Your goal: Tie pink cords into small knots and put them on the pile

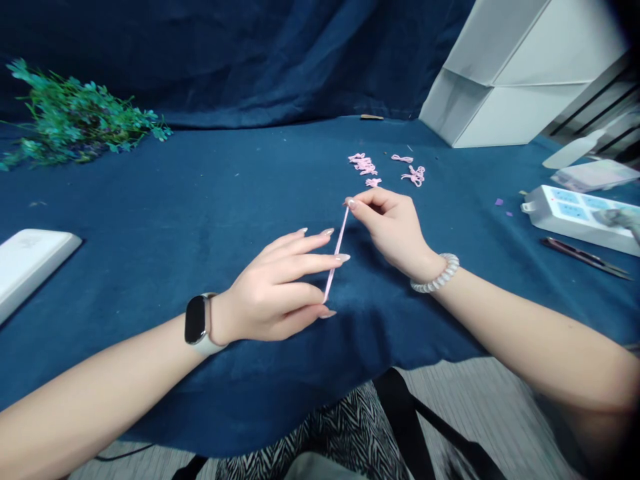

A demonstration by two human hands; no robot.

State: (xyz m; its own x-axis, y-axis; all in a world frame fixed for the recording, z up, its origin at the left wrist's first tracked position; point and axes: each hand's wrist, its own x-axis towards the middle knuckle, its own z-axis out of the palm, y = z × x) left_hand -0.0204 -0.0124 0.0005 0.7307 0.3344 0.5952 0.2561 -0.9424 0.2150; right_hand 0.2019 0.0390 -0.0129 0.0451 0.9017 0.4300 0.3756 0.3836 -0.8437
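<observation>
A thin pink cord (339, 241) is stretched at a slant between my two hands, above the blue cloth. My right hand (393, 223) pinches its upper end between thumb and fingertips. At the lower end, my left hand (280, 287) holds the cord between thumb and index finger, while its other fingers are spread, one of them crossing the cord. Just beyond my right hand lie several small pink knotted cord pieces: a cluster (363, 163), a single small piece (373, 182), a narrow piece (402, 159) and a looped piece (414, 176).
A blue cloth (225, 193) covers the table. Green artificial foliage (85, 120) lies at the back left, a white device (35, 263) at the left edge. On the right are a white power strip (580, 217), tweezers (585, 258), a plastic case (595, 175) and a white box (500, 113).
</observation>
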